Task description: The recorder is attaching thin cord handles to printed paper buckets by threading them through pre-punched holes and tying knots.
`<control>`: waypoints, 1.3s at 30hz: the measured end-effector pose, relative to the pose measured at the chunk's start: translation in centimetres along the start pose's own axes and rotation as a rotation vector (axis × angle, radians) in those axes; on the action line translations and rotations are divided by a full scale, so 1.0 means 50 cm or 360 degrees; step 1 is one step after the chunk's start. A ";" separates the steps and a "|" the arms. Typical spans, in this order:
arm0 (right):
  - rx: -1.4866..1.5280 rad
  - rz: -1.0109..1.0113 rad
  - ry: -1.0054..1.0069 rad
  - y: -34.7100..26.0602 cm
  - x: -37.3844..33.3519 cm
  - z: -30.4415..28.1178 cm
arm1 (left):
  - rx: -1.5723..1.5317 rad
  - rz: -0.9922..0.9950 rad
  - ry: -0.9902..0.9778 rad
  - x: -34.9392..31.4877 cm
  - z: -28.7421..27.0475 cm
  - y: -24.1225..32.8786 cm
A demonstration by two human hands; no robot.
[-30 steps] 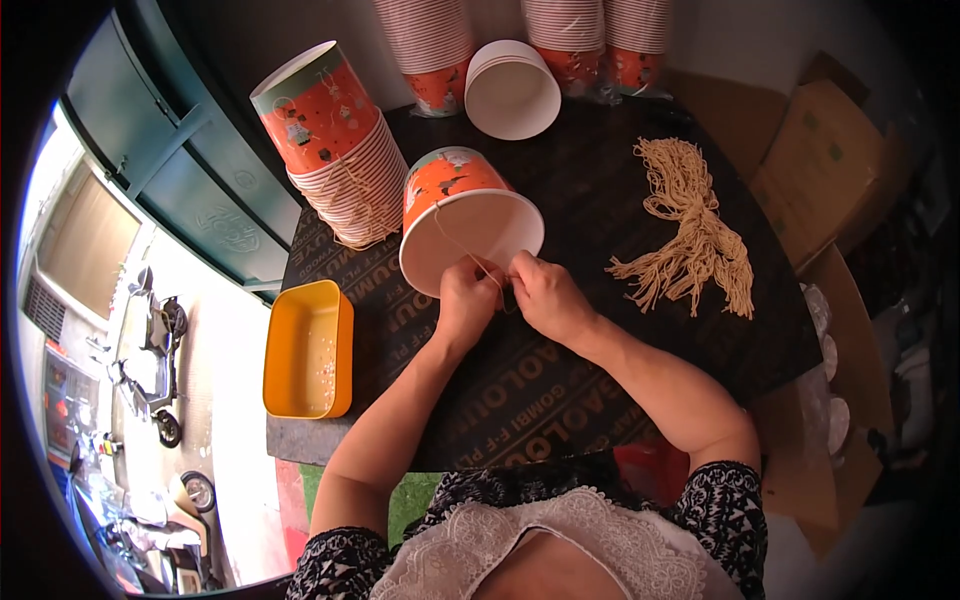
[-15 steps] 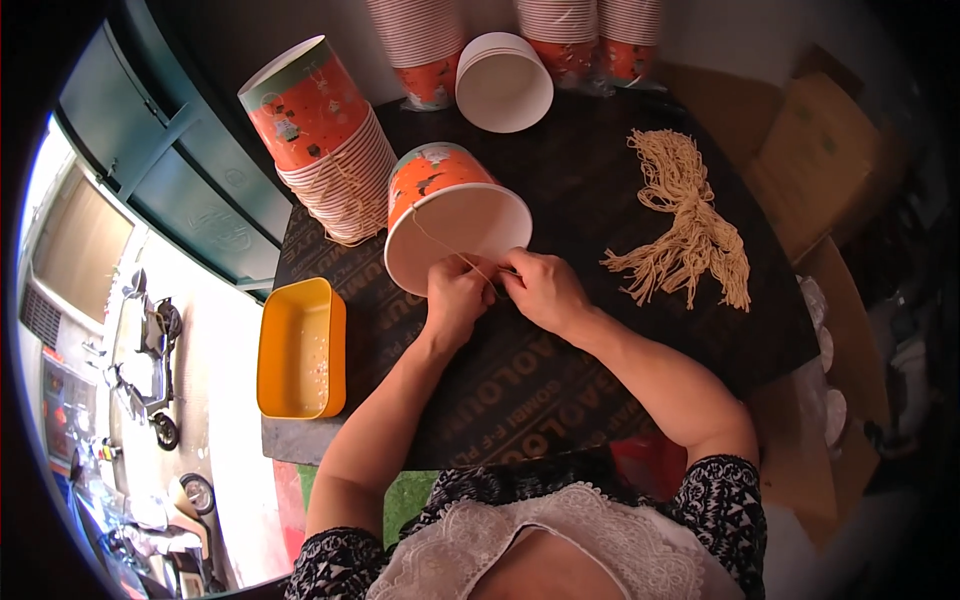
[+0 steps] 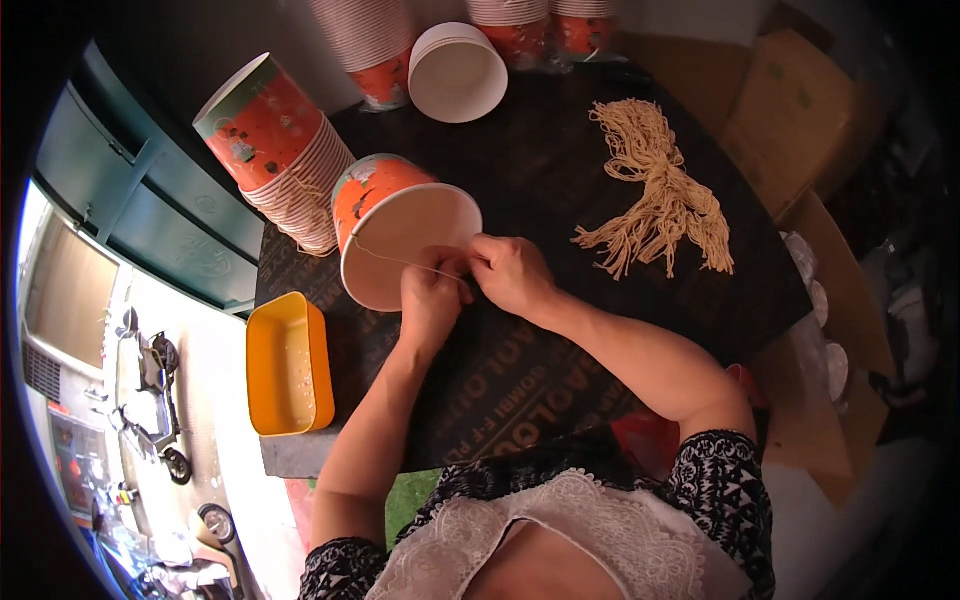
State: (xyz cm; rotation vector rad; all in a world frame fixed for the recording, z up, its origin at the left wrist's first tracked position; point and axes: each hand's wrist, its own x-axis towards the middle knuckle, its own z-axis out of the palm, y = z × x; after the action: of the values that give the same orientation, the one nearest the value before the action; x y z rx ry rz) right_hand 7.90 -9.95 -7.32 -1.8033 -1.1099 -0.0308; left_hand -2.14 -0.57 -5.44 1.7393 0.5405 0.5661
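An orange paper bucket (image 3: 385, 195) with a white inside lies tilted on the dark table, its mouth toward me. A thin string (image 3: 385, 256) runs from the left part of its rim across the mouth to my fingers. My left hand (image 3: 430, 295) is closed on the string in front of the mouth. Right beside it, at the right edge of the rim, my right hand (image 3: 512, 275) has its fingers pinched together against the left one's. The string's end between the fingers is hidden.
Stacked orange buckets (image 3: 280, 150) with strings on them lean at the left. More bucket stacks (image 3: 375, 60) and a white-mouthed bucket (image 3: 458, 75) stand at the back. A bundle of beige strings (image 3: 660, 190) lies at the right, a yellow container (image 3: 290, 365) at the left. Cardboard boxes (image 3: 790, 110) stand beyond the table.
The view has shifted, so most things sit further left in the picture. Both hands have moved slightly right relative to the bucket's mouth, still closed together at the string.
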 end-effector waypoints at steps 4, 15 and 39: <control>0.0006 -0.0031 0.0026 0.004 -0.002 0.011 | -0.0045 -0.0009 0.0003 -0.003 -0.009 0.005; -0.0134 -0.0265 -0.0046 0.001 -0.012 0.006 | -0.0073 -0.0224 -0.0061 0.000 -0.022 0.007; -0.0177 -0.0136 0.0016 0.001 -0.009 0.009 | 0.0643 0.0351 -0.0019 0.021 -0.040 -0.034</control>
State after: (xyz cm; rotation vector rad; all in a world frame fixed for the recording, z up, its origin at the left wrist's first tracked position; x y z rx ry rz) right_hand 7.47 -9.92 -7.83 -1.8503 -1.1980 -0.1552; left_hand -2.69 1.96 -6.56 2.2031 0.4796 0.6312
